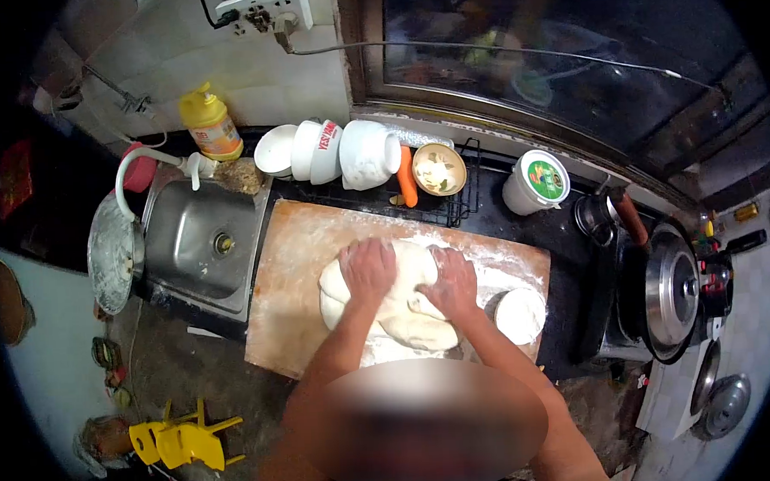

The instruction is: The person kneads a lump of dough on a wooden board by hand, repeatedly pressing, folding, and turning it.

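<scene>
A large pale lump of dough [414, 323] lies on a floured wooden board [291, 262]. On its upper left part rests my left hand [369, 271], fingers pointing away from me and pressed onto the dough. My right hand [451, 281] presses on the dough's right side, its fingers partly bent over the surface. Both hands are dusted with flour. Just right of the dough, a round bowl of white flour [520, 315] sits at the board's right part. Loose flour is spread along the board's far and right areas.
Left of the board is a metal sink [200, 240] with a metal basin [112, 252]. Behind the board stand white bowls [317, 151], an orange-handled tool [407, 178], a small bowl [439, 169] and a lidded tub [535, 182]. A lidded pan [669, 292] is at right.
</scene>
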`<state>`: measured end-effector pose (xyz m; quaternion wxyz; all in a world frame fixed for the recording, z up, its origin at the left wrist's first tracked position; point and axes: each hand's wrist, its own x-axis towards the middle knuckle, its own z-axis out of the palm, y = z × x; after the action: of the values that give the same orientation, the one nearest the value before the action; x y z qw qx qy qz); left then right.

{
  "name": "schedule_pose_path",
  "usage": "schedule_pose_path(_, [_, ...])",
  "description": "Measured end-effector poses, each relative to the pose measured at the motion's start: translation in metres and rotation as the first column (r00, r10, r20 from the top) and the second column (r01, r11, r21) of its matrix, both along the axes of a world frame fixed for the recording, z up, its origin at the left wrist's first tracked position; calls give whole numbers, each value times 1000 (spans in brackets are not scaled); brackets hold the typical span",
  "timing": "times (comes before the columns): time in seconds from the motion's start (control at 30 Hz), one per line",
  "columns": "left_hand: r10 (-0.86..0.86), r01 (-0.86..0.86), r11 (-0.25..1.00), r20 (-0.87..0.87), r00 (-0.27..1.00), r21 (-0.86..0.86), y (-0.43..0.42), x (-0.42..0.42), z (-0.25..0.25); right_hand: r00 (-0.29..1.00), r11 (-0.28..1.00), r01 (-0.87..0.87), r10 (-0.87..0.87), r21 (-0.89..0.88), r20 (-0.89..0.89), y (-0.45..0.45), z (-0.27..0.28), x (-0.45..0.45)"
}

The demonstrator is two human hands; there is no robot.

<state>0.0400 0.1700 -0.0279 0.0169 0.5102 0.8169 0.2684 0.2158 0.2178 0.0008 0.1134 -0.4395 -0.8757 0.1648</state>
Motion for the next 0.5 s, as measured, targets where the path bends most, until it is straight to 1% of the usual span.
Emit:
schedule_pose_path(0.03, [3,-2,1000,27,1000,-30,13,-6,0,999,1000,28,-28,-5,-21,7,-3,-4])
schedule_pose_path(0.07, [-1,2,999,19,1000,-52,20,-9,1,998,998,54,-54,-15,-38,10,-3,-4])
schedule_pose_path(0.13, [-1,1,995,-1,1000,-99,20,-9,9,998,991,60,-62,-121,-17,8,16,-5])
schedule_pose_path(0.17, [-34,44,980,53,998,-194,15,-9,17,998,982,55,-55,-181,9,5,25,-4])
schedule_pose_path(0.2, [-48,78,976,146,988,-203,4,-10,27,999,969,50,-44,-242,32,-1,33,-1])
schedule_pose_path(0.23, [-59,109,973,234,970,-205,-6,-14,38,998,963,-61,59,-264,-16,-6,41,10])
schedule_pose_path(0.27, [-69,140,969,319,945,-205,-13,-15,50,992,959,-114,97,-260,-79,-24,51,26])
schedule_pose_path(0.3, [-63,152,939,279,958,-310,-19,-10,74,988,972,-147,136,-181,-70,-49,58,37])
schedule_pose_path(0.33, [-97,172,938,250,964,-302,-26,3,90,983,978,-180,175,-101,-55,-75,62,49])
schedule_pose_path(0.4, [-157,208,933,188,970,-295,-49,36,107,964,961,-248,258,118,-72,-124,64,65])
schedule_pose_path(0.47, [-221,268,912,176,959,-310,-85,58,95,959,961,-276,277,22,-63,-156,72,83])
schedule_pose_path(0.5, [-234,256,939,120,965,-228,-103,65,81,955,956,-292,290,-25,-62,-162,80,87])
